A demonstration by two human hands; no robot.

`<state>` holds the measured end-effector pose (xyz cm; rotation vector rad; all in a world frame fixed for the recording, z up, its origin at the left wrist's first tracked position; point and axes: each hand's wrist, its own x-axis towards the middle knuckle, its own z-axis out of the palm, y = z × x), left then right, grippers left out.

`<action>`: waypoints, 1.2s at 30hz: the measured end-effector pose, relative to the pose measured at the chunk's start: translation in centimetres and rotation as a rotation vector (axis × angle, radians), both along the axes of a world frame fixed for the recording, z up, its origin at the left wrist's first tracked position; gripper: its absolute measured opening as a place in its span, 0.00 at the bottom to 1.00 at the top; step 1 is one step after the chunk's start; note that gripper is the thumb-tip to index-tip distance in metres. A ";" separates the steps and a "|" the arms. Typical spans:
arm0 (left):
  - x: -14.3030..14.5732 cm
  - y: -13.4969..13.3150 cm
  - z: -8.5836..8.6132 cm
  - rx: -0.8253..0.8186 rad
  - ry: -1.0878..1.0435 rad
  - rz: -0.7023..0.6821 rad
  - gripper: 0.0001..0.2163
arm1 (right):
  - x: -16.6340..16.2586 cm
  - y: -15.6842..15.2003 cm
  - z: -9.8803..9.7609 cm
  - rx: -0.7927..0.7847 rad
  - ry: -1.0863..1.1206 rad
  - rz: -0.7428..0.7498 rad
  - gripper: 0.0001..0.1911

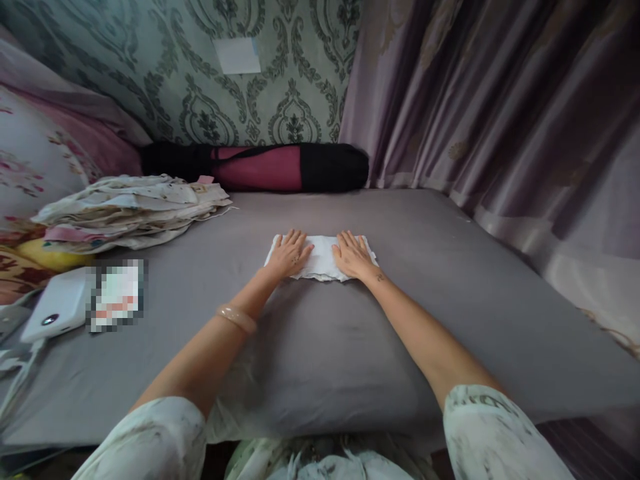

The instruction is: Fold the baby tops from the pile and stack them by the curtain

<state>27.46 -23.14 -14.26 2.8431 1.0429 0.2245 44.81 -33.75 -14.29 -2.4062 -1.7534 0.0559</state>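
Note:
A folded white cloth (321,257) lies flat on the grey bed sheet (340,347) in front of me, its near edge slightly ruffled. My left hand (290,253) rests palm down on the cloth's left part, fingers stretched out. On the right part lies my right hand (353,255), also flat with its fingers extended. Between the two hands the middle of the cloth shows. What is under the palms is hidden.
At the left lies a pile of folded clothes (135,207), with a white power bank (60,303) and cable nearer me. A black and maroon long bag (260,167) lies along the wall. Purple curtains (475,100) hang at the right.

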 end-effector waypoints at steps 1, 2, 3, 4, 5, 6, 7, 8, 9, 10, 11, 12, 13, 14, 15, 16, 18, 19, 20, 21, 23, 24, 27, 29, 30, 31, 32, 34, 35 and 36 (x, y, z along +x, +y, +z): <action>0.2 -0.2 -0.2 -0.007 0.000 -0.003 0.27 | -0.2 0.1 -0.3 0.000 0.003 -0.005 0.31; 0.3 -0.4 -0.5 -0.015 0.003 -0.003 0.27 | -0.3 0.1 -0.5 0.001 0.005 -0.011 0.30; 0.3 -0.4 -0.7 -0.020 0.008 -0.002 0.27 | -0.4 0.1 -0.7 0.002 0.007 -0.015 0.30; 0.3 -0.5 -1.0 -0.023 0.013 -0.002 0.27 | -0.4 0.1 -0.9 0.002 0.009 -0.016 0.30; 0.3 -0.5 -1.2 -0.021 0.016 -0.001 0.27 | -0.4 0.1 -1.0 0.001 0.010 -0.015 0.30; 0.3 -0.4 -1.3 -0.021 0.020 0.000 0.27 | -0.4 0.1 -1.0 0.000 0.012 -0.013 0.30; 0.3 -0.4 -1.4 -0.020 0.024 -0.001 0.28 | -0.4 0.1 -1.0 -0.003 0.014 -0.013 0.30; 0.3 -0.3 -1.4 -0.020 0.027 -0.003 0.28 | -0.4 0.1 -0.9 -0.008 0.017 -0.015 0.30; 0.2 -0.3 -1.4 -0.020 0.029 -0.003 0.28 | -0.4 0.1 -0.9 -0.012 0.019 -0.017 0.30; 0.2 -0.2 -1.4 -0.020 0.031 -0.002 0.28 | -0.4 0.1 -0.9 -0.014 0.020 -0.020 0.30; 0.2 -0.2 -1.4 -0.022 0.035 -0.001 0.28 | -0.4 0.1 -0.9 -0.016 0.021 -0.022 0.30; 0.2 -0.2 -1.3 -0.025 0.040 0.001 0.28 | -0.4 0.1 -0.9 -0.018 0.023 -0.023 0.30; 0.3 -0.2 -1.2 -0.028 0.045 0.002 0.27 | -0.4 0.2 -0.8 -0.022 0.027 -0.025 0.30; 0.3 -0.3 -1.0 -0.032 0.048 0.003 0.27 | -0.4 0.2 -0.8 -0.026 0.031 -0.025 0.30; 0.3 -0.4 -0.9 -0.034 0.049 0.005 0.27 | -0.4 0.3 -0.7 -0.029 0.036 -0.026 0.30; 0.4 -0.6 -0.6 -0.036 0.047 0.006 0.27 | -0.4 0.3 -0.6 -0.032 0.041 -0.026 0.30; 0.5 -0.9 -0.1 -0.027 0.033 0.002 0.26 | -0.6 0.4 -0.3 -0.024 0.047 -0.018 0.30; 0.7 -1.1 0.2 -0.020 0.021 -0.004 0.26 | -0.8 0.5 -0.2 -0.011 0.047 -0.010 0.29; 0.8 -1.3 0.3 -0.014 0.007 -0.013 0.26 | -1.0 0.6 0.0 0.006 0.045 0.002 0.29; 1.0 -1.5 0.5 -0.008 -0.009 -0.024 0.26 | -1.3 0.7 0.0 0.023 0.043 0.016 0.29; 1.3 -1.8 0.4 -0.004 -0.038 -0.041 0.26 | -1.8 0.9 -0.1 0.049 0.039 0.048 0.29; 1.4 -1.9 0.2 -0.013 -0.044 -0.045 0.25 | -2.1 1.0 -0.2 0.056 0.039 0.056 0.28; 1.5 -2.0 -0.7 -0.059 -0.049 -0.045 0.25 | -2.6 1.2 -0.9 0.068 0.047 0.050 0.28; 1.6 -2.1 -1.2 -0.080 -0.053 -0.039 0.25 | -2.6 1.3 -1.2 0.071 0.050 0.042 0.29; 1.6 -2.1 -1.3 -0.081 -0.057 -0.035 0.25 | -2.6 1.3 -1.3 0.070 0.050 0.044 0.29; 1.6 -2.1 -1.4 -0.081 -0.057 -0.033 0.25 | -2.6 1.3 -1.4 0.068 0.051 0.045 0.29; 1.6 -2.1 -1.4 -0.081 -0.056 -0.032 0.25 | -2.6 1.3 -1.3 0.067 0.051 0.044 0.29; 1.6 -2.2 -1.2 -0.086 -0.050 -0.032 0.25 | -2.6 1.2 -1.2 0.068 0.049 0.043 0.28; 1.5 -2.2 -1.1 -0.088 -0.049 -0.035 0.26 | -2.6 1.2 -1.1 0.068 0.048 0.044 0.28; 1.4 -2.2 -1.0 -0.090 -0.046 -0.037 0.26 | -2.6 1.1 -1.0 0.066 0.048 0.046 0.28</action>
